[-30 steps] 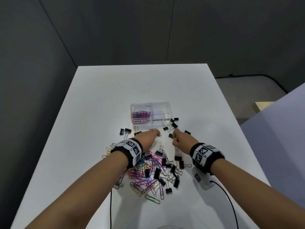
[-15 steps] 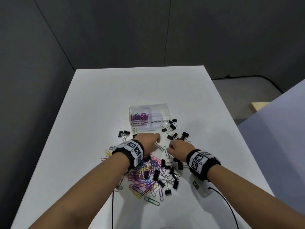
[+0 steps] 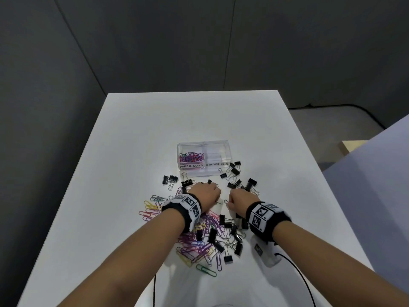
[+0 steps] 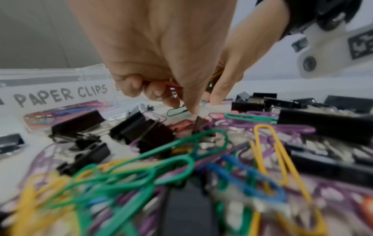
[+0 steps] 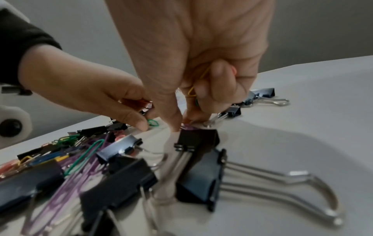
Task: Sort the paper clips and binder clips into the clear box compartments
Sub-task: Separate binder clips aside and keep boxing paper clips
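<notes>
The clear box (image 3: pixel 225 151) stands mid-table; coloured paper clips lie in its left "PAPER CLIPS" compartment (image 3: pixel 191 157), and the "BINDER CLIPS" compartment (image 3: pixel 218 155) looks bare. A mixed pile (image 3: pixel 208 238) of paper clips and black binder clips lies under my wrists. My left hand (image 3: pixel 207 192) holds orange paper clips (image 4: pixel 161 83) in its curled fingers, and its thumb and forefinger (image 4: pixel 181 107) reach down onto a green paper clip (image 4: pixel 176 111). My right hand (image 3: pixel 240 199) holds yellow and green paper clips (image 5: pixel 192 94) and pinches (image 5: pixel 184 124) a purple clip on the table.
Black binder clips (image 3: pixel 235 172) lie scattered in front of the box and to the right of it, and a few more (image 3: pixel 170 180) at the left. Large binder clips (image 5: pixel 201 175) lie right under my right wrist. A black cable (image 3: pixel 294 269) trails to the near right. The white table's (image 3: pixel 177 120) far half is bare.
Both hands have drawn back a little from the box toward the pile's far edge. The right hand has moved left, closer to the left hand, and both now reach down onto clips.
</notes>
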A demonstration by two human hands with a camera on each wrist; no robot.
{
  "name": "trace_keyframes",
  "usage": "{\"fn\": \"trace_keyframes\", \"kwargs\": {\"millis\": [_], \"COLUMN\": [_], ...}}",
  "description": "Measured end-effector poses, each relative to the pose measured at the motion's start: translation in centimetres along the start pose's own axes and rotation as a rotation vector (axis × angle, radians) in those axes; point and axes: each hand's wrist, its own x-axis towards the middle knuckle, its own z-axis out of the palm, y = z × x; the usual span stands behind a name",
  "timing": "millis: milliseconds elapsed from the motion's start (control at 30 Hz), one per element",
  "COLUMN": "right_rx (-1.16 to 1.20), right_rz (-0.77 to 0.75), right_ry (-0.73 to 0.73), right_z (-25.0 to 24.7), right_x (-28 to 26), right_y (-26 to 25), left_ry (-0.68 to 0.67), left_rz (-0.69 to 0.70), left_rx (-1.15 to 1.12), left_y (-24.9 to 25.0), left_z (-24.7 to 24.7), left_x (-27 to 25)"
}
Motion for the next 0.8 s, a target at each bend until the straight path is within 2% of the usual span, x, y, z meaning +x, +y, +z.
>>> {"fn": "trace_keyframes", "kwargs": {"millis": [167,300,433,500,567,667,800], "right_rx": [-0.063,-0.020,-0.092,-0.135,-0.141,-0.172,-0.175], "right_rz": [-0.063,-0.176,-0.341,-0.372,-0.348,-0.269,-0.240], "right_ry": [0.005,0.004,-0.134,-0.200,-0.203,-0.124,-0.023], "right_z": [-0.2,-0.4,0.2,0.8,0.9,0.0,-0.3], "right_x": [-0.5,-1.5,-3.1,-3.8,-3.8,-2.9,-2.3], "right_y": [0.0,-0.1,-0.3,-0.3,0.1,1.1,1.0], "left_ry": [0.054,0.018,-0.022,-0.025,-0.005,-0.029,-0.093], "left_rz": [-0.057,-0.071,-0.121,-0.108,-0.047,0.042,0.056], "left_rx": [-0.249,-0.352,-0.448,-0.425,-0.359,-0.237,-0.137], "left_y": [-1.5,-3.2,-3.3,-2.7,-1.9,-1.0,-0.5], "left_z": [-0.2,0.3,0.9,0.9,0.8,0.7,0.4], "left_x": [-1.6,-3.3,-4.2,-4.6,-4.6,-3.9,-2.8]}}
